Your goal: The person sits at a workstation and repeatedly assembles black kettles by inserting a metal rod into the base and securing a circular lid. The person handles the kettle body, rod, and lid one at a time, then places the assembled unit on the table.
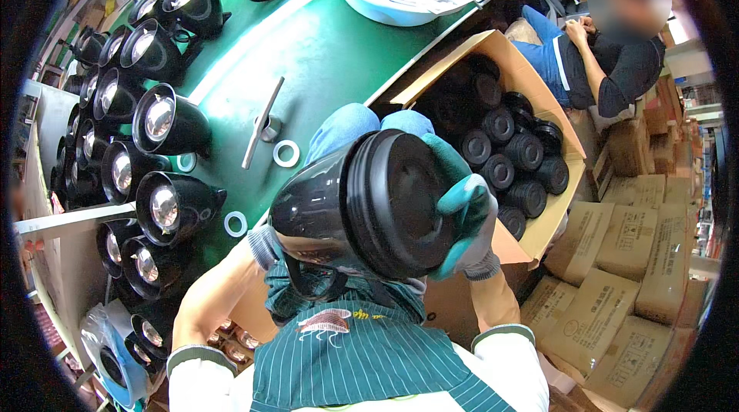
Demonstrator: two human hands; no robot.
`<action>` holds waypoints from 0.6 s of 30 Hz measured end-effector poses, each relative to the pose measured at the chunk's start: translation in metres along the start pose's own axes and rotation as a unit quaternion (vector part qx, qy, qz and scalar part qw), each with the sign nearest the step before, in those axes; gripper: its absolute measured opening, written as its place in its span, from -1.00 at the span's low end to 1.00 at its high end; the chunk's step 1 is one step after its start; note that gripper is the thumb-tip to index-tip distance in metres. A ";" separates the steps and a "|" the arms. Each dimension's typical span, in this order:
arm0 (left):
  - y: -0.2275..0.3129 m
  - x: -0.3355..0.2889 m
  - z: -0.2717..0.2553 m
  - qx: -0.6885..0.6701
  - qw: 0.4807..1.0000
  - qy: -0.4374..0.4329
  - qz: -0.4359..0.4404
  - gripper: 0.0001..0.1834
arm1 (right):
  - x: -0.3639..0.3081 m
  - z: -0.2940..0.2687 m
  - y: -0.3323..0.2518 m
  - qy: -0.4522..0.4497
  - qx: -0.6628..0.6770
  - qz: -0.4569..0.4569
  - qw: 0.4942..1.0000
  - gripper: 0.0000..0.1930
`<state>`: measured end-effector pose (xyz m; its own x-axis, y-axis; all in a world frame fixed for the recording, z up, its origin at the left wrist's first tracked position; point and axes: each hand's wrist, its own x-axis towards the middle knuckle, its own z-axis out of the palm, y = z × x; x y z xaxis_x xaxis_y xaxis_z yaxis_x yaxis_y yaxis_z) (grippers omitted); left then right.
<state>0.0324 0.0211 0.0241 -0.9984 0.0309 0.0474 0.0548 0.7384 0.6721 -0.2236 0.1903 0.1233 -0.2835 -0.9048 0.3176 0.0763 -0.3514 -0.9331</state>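
A glossy black jug body (312, 200) with a loop handle (315, 281) lies tilted in front of my apron. Against its right end sits a wide, round black ribbed cap (408, 204). My right hand (466, 220), in a green-and-grey glove, is closed over the cap's edge, thumb on its flat face. Behind the jug's lower left side goes my left hand (265, 246); its grey cuff shows, its fingers are hidden, and it appears to hold the jug body. Beyond them on the green table lie a metal rod tool (263, 123) and a white ring (286, 153).
Several black jugs (173, 123) with silvery liners crowd the left side. An open carton (570, 135) of black ribbed caps stands at right, near stacked cartons (616, 258). A blue basin (385, 12) sits at the far edge. Another person (608, 58) sits beyond the carton.
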 end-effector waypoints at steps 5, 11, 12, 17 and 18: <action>0.004 -0.007 0.001 -0.012 0.999 -0.031 -0.011 -0.37 | -0.010 -0.002 -0.003 0.009 -0.050 -0.002 0.999 -0.14; 0.001 -0.016 0.002 -0.003 0.999 -0.014 -0.039 -0.39 | 0.001 0.001 -0.014 -0.031 -0.091 -0.031 0.995 -0.16; 0.001 -0.017 0.002 -0.152 0.986 0.006 -0.067 -0.41 | 0.000 0.001 -0.014 -0.037 -0.105 -0.032 0.993 -0.16; -0.012 -0.040 0.012 -0.718 0.658 0.119 -0.193 -0.49 | -0.004 0.006 -0.024 -0.041 -0.165 -0.016 0.985 -0.14; -0.017 -0.047 0.016 -0.750 0.597 0.174 -0.227 -0.50 | -0.007 0.005 -0.021 -0.034 -0.187 -0.021 0.982 -0.16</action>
<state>0.0779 0.0182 -0.0015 -0.8663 -0.2772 -0.4155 -0.0084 -0.8236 0.5670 -0.2179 0.2030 0.1418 -0.2135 -0.9095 0.3566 -0.2938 -0.2883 -0.9113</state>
